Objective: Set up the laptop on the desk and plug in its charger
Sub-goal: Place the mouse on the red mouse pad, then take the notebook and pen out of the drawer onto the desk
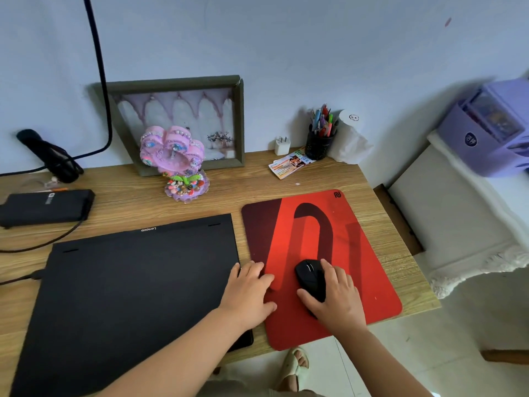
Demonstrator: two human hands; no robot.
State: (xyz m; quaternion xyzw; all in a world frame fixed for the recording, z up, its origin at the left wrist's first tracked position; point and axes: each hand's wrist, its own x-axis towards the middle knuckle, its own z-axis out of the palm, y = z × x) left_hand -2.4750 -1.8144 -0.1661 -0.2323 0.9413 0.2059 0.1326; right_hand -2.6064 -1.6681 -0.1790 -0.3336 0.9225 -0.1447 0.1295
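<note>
The desk [329, 179] shows a light wood-grain surface with a low, smooth sheen. On it, the closed laptop [137, 287] has a matt black lid, apparently smooth. Right of the laptop, the mouse pad [369, 270] has a matt red cloth-like face with darker printed shapes. The mouse [310, 279] on the mouse pad is black plastic with a slight gloss. Behind the laptop, the power adapter [45, 206] is matt black plastic; the flower ornament [177, 161] is glossy pink with bead-like trim. The pen holder [319, 144] is black mesh. The storage box [492, 133] is smooth lilac plastic.
</note>
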